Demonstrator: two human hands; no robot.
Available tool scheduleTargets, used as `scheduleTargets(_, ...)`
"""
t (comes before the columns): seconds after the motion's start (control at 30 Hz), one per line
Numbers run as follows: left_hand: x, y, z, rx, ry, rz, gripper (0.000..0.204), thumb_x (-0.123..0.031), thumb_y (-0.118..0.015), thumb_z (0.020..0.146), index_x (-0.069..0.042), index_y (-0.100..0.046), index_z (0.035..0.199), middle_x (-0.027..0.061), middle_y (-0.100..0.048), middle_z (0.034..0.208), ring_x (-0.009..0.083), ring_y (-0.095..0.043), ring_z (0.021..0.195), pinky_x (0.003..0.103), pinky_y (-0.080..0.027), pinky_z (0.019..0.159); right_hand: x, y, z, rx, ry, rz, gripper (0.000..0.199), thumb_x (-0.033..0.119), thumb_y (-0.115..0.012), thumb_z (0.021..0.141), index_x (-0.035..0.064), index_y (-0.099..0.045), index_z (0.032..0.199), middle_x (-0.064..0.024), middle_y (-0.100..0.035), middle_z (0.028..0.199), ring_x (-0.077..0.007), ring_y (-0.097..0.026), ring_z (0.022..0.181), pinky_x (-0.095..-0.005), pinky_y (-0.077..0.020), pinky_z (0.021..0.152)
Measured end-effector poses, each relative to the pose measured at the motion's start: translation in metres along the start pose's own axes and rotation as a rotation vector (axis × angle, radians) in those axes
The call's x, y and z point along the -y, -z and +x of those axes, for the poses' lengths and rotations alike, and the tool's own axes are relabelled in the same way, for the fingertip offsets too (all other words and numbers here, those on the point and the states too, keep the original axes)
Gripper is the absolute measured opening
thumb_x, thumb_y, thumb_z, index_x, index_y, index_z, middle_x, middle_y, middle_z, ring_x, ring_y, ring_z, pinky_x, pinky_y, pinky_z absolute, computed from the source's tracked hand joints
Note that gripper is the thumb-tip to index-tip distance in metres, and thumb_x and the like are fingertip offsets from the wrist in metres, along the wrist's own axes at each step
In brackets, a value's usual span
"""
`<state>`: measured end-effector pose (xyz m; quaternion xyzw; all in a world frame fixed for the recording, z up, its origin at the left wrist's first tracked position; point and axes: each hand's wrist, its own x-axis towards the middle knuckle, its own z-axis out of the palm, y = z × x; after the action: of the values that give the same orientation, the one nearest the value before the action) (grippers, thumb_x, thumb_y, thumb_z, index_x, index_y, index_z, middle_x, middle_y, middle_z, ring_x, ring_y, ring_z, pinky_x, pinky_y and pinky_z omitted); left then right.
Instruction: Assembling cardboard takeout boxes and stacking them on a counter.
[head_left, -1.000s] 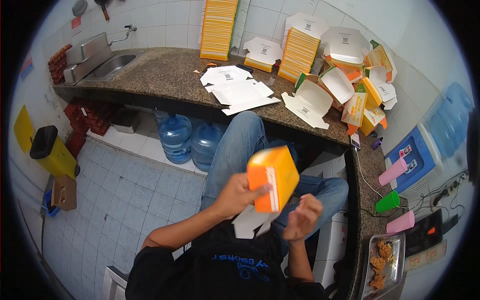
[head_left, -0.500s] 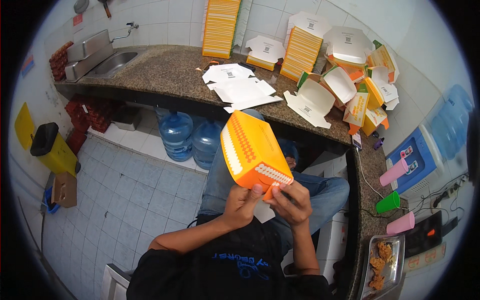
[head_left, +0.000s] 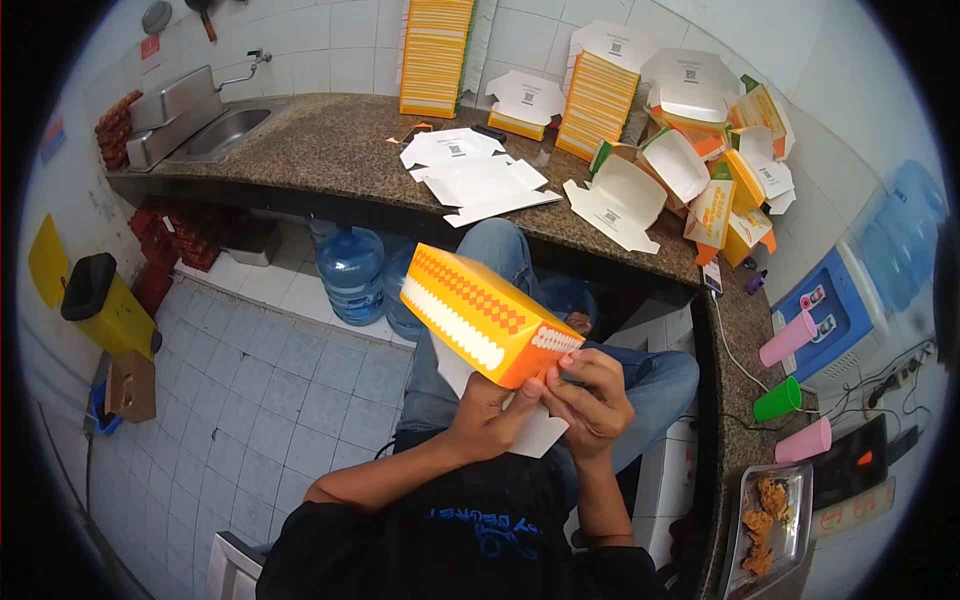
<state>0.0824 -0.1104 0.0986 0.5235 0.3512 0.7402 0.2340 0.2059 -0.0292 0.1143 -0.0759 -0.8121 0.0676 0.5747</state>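
Observation:
A yellow and orange cardboard food box [head_left: 470, 310] is held over my lap, tilted, with its patterned side up and a white flap hanging below. My left hand [head_left: 487, 415] grips its near lower corner, the thumb pressed against the orange end. On the right of that end, my right hand [head_left: 590, 400] pinches the orange tab with thumb and fingers. The fingertips behind the box are partly hidden. Beyond it on the counter lie flat white box blanks [head_left: 475, 175].
Stacks of folded blanks [head_left: 600, 105] stand along the wall of the granite counter [head_left: 320, 130]. Formed boxes [head_left: 710, 205] are heaped at right. Near right are plastic cups [head_left: 777, 400], a tray [head_left: 745, 535] of fried chicken and a water dispenser [head_left: 835, 310]. Water jugs [head_left: 350, 275] sit under the counter.
The box has turned and tipped, its far end swinging left and down, so the patterned side shows more. Its white flap is more exposed below. Both hands stay on the near end.

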Motion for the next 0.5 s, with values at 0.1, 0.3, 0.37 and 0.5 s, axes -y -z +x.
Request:
scheduleTargets(0.1,0.005,0.011,-0.006,0.132,0.143,-0.074,0.028,-0.021,-0.053,0.103,0.002,-0.064,0.115,0.0076,-0.069,0.089,0.0133,-0.064,0.082,0.027,-0.049,0.073,-0.002,-0.001,0.003,-0.105,-0.056,0.065,0.029,0.014,-0.092,0.06,0.0061,-0.069,0.077,-0.0185,-0.065,0.115,-0.03,-0.065,0.099,-0.0393,-0.0531,0.085)
scheduleTargets(0.3,-0.053,0.051,0.028,0.505,0.143,0.072,0.032,-0.023,-0.062,0.097,0.001,-0.066,0.119,0.0088,-0.071,0.082,0.0175,-0.07,0.078,0.025,-0.053,0.074,-0.03,0.025,0.005,-0.017,-0.271,0.355,0.049,0.017,-0.092,0.061,0.0026,-0.06,0.095,-0.0266,-0.066,0.115,-0.0326,-0.068,0.105,-0.0391,-0.0532,0.091)
scheduleTargets(0.37,-0.068,0.085,0.046,0.546,0.216,0.082,0.036,-0.025,-0.065,0.095,0.0,-0.066,0.121,0.0084,-0.072,0.082,0.0179,-0.07,0.078,0.025,-0.054,0.074,-0.052,0.049,0.004,-0.005,-0.219,0.456,0.058,0.015,-0.093,0.06,-0.0015,-0.057,0.103,-0.0278,-0.067,0.114,-0.0306,-0.069,0.104,-0.0372,-0.0535,0.092)
scheduleTargets(0.5,-0.045,0.087,0.07,0.585,-0.02,-0.09,0.068,-0.031,-0.076,0.086,0.0,-0.049,0.141,0.0154,-0.067,0.112,0.0216,-0.065,0.104,0.032,-0.05,0.092,-0.064,0.057,0.01,0.054,-0.395,0.867,0.063,0.014,-0.095,0.057,-0.0045,-0.059,0.104,-0.0268,-0.069,0.112,-0.0276,-0.07,0.101,-0.0358,-0.0533,0.092)
